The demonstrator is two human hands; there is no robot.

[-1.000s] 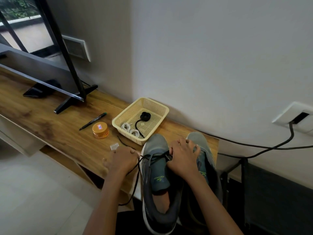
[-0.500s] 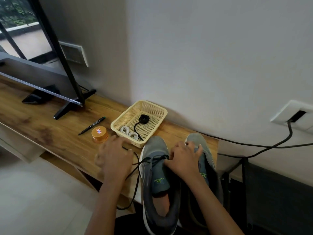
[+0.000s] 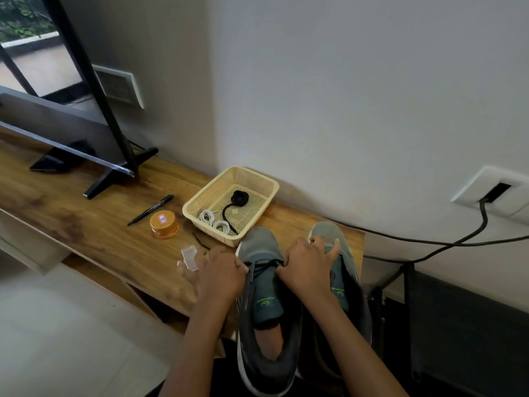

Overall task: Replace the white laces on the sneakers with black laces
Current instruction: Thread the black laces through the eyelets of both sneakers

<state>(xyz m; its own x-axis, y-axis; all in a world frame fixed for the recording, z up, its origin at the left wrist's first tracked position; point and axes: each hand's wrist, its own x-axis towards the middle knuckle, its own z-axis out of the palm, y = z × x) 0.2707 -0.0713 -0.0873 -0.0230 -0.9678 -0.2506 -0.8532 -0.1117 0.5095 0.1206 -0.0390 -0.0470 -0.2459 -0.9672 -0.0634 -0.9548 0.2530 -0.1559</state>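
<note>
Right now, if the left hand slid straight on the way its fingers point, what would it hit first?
Most likely the small clear plastic piece on the wooden table, just at the left hand's blurred fingertips; they may already touch it. Beyond it stands the round orange jar.

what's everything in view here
sneakers: 2, grey, right end of table
threaded lace: 1, black, in left sneaker
basket: 1, cream, behind left sneaker
white laces: 2 coils, white, in basket
coiled lace: 1, black, in basket
jar: 1, orange, left of basket
pen: 1, black, left of jar
plastic piece: 1, clear, by left hand
tv: 1, black, table's left end
table: 1, wood, along wall
cable: 1, black, from right wall socket
hands: 2, left hand beside left sneaker, right hand across both sneakers
</note>
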